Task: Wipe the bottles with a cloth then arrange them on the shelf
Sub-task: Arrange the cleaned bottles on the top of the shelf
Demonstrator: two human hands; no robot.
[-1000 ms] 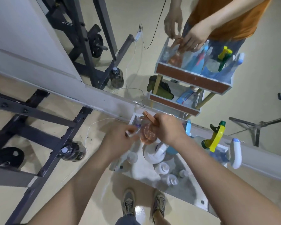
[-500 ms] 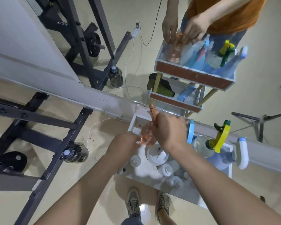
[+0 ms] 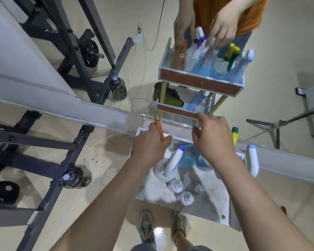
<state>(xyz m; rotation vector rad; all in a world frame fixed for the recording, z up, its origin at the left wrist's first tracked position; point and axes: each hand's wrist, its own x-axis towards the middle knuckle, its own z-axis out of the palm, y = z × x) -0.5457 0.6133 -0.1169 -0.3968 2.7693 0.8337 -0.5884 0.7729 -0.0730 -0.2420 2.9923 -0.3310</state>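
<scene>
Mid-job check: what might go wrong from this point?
1. Only the left hand grips the copper-capped bottle; the right hand hovers open, so the bottle may slip.
2. The tray is crowded; setting the bottle down could topple the leaning white bottle.
3. A cable loops near the shoes: a possible trip hazard.

Shelf (image 3: 212,198): smooth white walls, dull scuffed base. Inside it, glossy white plastic bottle (image 3: 174,160) and fluffy cloth (image 3: 152,191). At its rear edge, spray bottle (image 3: 158,125) with metallic copper-sheen nozzle. Left of it, matt metal frame (image 3: 34,140); beneath, glossy beige floor (image 3: 159,232).
</scene>
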